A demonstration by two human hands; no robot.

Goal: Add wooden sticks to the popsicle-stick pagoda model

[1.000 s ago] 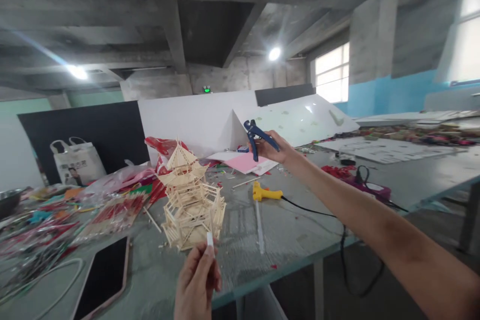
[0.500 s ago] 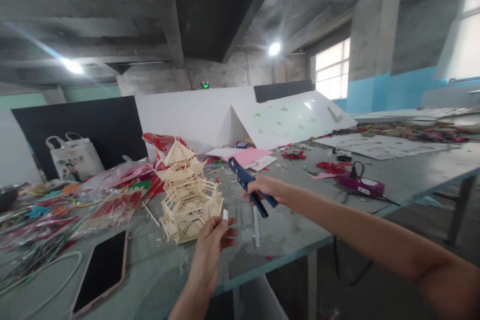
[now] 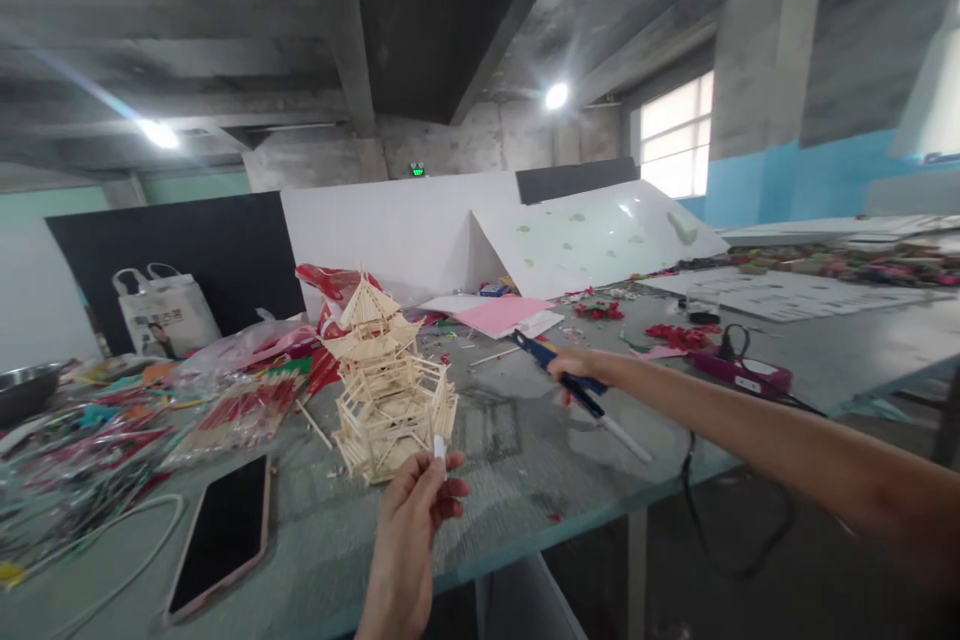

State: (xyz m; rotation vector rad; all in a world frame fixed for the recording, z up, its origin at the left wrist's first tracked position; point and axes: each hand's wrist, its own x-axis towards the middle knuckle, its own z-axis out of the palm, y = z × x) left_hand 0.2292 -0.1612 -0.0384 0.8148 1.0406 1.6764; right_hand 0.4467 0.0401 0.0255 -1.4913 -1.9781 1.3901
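My left hand point(image 3: 412, 510) pinches a short white stick point(image 3: 439, 444) upright between thumb and fingers, in front of a tiered pagoda model point(image 3: 394, 400) of thin wooden sticks. From this angle the stick's tip overlaps the model's base; I cannot tell if they touch. To the right, my right hand point(image 3: 576, 370) is closed around a blue two-handled, plier-like tool point(image 3: 534, 348); its exact kind is unclear. A translucent whitish stick point(image 3: 626, 440) stretches down and right beyond the tool's dark rear end. Whether tool or fingers hold that stick is hidden.
A phone point(image 3: 221, 535) and a pale cable point(image 3: 150, 560) lie at the left, before bagged red-tipped sticks point(image 3: 244, 410) and scraps. Pink paper point(image 3: 501, 315) and red pieces point(image 3: 679, 335) lie farther back. A purple power strip point(image 3: 739, 372) with a plug sits near the right edge.
My right hand has moved right with the blue tool, and the translucent stick has swung from nearly vertical to slanting. My left hand has shifted slightly left and down, still pinching the white stick.
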